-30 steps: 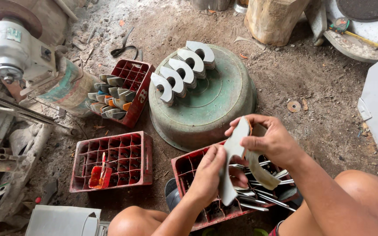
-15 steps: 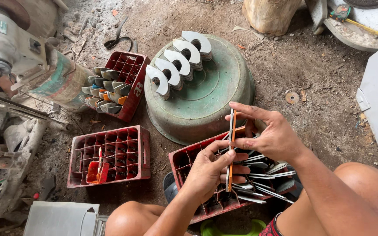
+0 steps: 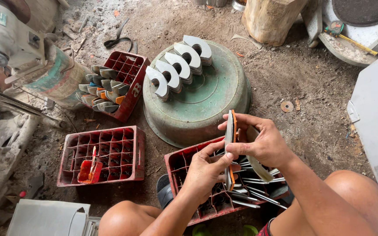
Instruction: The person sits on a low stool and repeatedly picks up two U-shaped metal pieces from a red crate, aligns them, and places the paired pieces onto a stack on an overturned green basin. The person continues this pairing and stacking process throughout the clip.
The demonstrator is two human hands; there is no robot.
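My left hand (image 3: 206,168) and my right hand (image 3: 261,142) together hold a thin flat metal piece (image 3: 229,133) with an orange edge, turned edge-on and upright. My right hand pinches its upper part, my left hand grips its lower part. A second curved grey strip (image 3: 259,168) hangs under my right hand. Both hands hover over a red plastic crate (image 3: 178,161) filled with several flat metal pieces. Beyond it, an upturned green basin (image 3: 211,100) carries stacks of curved grey metal pieces (image 3: 178,65) with holes.
A red crate (image 3: 130,85) lying on its side holds several grey and orange pieces. Another red crate (image 3: 110,153) at the left holds a small orange object (image 3: 88,168). A machine (image 3: 5,39) stands at the upper left, a wooden stump (image 3: 272,17) at the top, grey sheet (image 3: 375,118) on the right.
The piece in my hands has turned from showing its flat pale face to standing edge-on. My hands stayed over the near crate; the view shifted slightly.
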